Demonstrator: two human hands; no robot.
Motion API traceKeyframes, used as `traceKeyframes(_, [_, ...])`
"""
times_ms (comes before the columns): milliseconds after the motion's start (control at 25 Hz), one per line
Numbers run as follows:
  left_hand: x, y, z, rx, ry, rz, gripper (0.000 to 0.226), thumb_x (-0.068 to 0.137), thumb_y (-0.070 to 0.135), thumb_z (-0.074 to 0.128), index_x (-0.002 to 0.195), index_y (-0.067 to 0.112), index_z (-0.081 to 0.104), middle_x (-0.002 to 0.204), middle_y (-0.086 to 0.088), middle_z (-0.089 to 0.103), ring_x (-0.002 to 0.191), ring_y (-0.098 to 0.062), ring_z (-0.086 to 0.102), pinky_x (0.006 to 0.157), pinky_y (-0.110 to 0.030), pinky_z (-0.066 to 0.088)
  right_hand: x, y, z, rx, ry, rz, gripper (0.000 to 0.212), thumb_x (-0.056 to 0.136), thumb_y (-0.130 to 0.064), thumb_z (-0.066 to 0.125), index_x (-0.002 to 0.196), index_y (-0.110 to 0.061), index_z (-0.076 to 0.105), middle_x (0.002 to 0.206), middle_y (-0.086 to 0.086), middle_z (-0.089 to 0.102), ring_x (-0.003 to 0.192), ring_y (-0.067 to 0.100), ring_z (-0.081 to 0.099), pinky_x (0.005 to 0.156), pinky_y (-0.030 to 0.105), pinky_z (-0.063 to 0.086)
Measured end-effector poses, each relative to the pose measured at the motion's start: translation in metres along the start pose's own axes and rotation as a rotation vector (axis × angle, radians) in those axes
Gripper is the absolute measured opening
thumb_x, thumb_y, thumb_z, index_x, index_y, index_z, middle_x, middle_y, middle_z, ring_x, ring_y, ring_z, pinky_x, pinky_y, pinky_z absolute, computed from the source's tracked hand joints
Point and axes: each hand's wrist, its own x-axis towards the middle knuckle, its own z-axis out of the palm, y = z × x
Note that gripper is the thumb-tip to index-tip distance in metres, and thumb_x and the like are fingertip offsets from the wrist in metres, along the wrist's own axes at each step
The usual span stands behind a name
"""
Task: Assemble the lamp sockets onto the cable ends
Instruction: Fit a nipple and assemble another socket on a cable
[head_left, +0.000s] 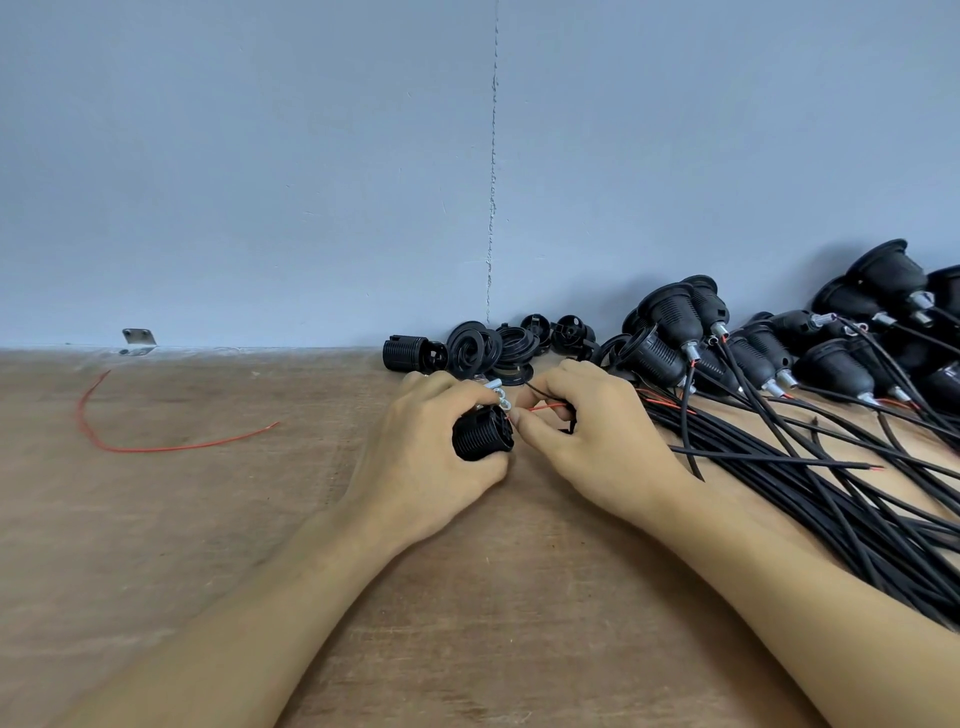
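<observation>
Although black wired sockets (670, 332) lie finished, left hand (421, 457) clasps one ribbed black socket (480, 439), right hand (592, 436) pinches its thin red wire (543, 408).

Looks like a small workshop: plain wooden counter (182, 545) against a bare blue-grey wall (234, 156), big heap of black lamp sockets (670, 358) on cables (831, 499) at the right, loose socket parts (483, 348) by the wall.

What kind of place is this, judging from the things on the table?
Probably an assembly bench in a small workshop or factory: a wooden table against a bare wall, a pile of wired sockets with black cables, loose socket parts, and the left hand holding another socket.
</observation>
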Motion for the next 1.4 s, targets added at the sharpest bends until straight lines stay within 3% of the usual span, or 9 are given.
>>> traceKeyframes(240, [-0.0005,0.0028,-0.0020,-0.052,0.008,-0.040,0.036,0.068,0.026,0.087,0.102,0.030,0.076,0.094,0.013,0.065,0.088,-0.013,0.062,0.078,-0.033,0.051,-0.0001,-0.0003,-0.0012,0.035,-0.066,0.003,0.009,0.089,-0.019,0.068,0.080,-0.023,0.066,0.066,-0.012,0.047,0.071,0.004,0.045,0.066,0.019,0.030])
traceKeyframes(520, [-0.0009,0.0029,-0.0014,-0.091,-0.029,0.001,0.042,0.071,0.018,0.087,0.111,0.027,0.078,0.103,0.013,0.067,0.095,-0.006,0.063,0.084,-0.020,0.048,-0.0014,-0.0035,-0.0038,-0.005,-0.099,-0.034,0.010,0.090,-0.015,0.065,0.081,-0.016,0.062,0.067,-0.012,0.043,0.068,0.003,0.042,0.064,0.017,0.029])
traceKeyframes(600, [-0.0007,0.0022,-0.0013,-0.097,-0.047,0.024,0.044,0.071,0.017,0.087,0.113,0.027,0.078,0.103,0.013,0.068,0.096,-0.005,0.063,0.084,-0.015,0.045,-0.0011,-0.0029,-0.0057,0.026,-0.110,-0.004,0.012,0.090,-0.015,0.065,0.079,-0.012,0.062,0.062,-0.012,0.041,0.064,0.005,0.041,0.062,0.019,0.030])
traceKeyframes(920, [-0.0016,-0.0014,-0.0002,-0.085,-0.091,0.103,0.041,0.073,0.022,0.088,0.112,0.023,0.076,0.102,0.011,0.065,0.095,-0.009,0.058,0.085,-0.025,0.046,-0.0002,0.0010,-0.0025,0.148,-0.154,0.161,0.020,0.092,-0.020,0.064,0.074,-0.012,0.061,0.052,-0.011,0.034,0.056,0.007,0.033,0.056,0.024,0.029])
traceKeyframes(1080, [-0.0008,-0.0043,0.0002,-0.124,-0.094,0.098,0.043,0.073,0.023,0.089,0.115,0.021,0.076,0.104,0.010,0.067,0.095,-0.005,0.059,0.085,-0.019,0.044,0.0004,0.0043,-0.0033,0.166,-0.152,0.186,0.018,0.092,-0.024,0.066,0.077,-0.016,0.067,0.053,-0.012,0.035,0.056,0.007,0.033,0.057,0.025,0.029])
traceKeyframes(1280, [0.0014,-0.0038,0.0019,-0.102,-0.085,0.068,0.049,0.074,0.025,0.089,0.122,0.022,0.074,0.108,0.012,0.067,0.100,0.000,0.055,0.086,-0.002,0.036,-0.0001,0.0052,-0.0069,0.204,-0.124,0.219,0.009,0.090,-0.024,0.069,0.082,-0.020,0.071,0.065,-0.003,0.055,0.062,0.006,0.045,0.062,0.022,0.039])
traceKeyframes(1400, [0.0020,-0.0049,0.0016,-0.130,-0.089,0.049,0.049,0.073,0.024,0.090,0.120,0.021,0.075,0.108,0.012,0.068,0.100,0.001,0.056,0.088,-0.001,0.035,-0.0007,0.0042,-0.0062,0.143,-0.119,0.195,0.013,0.091,-0.022,0.068,0.083,-0.011,0.069,0.074,0.008,0.064,0.069,0.019,0.053,0.071,0.029,0.044])
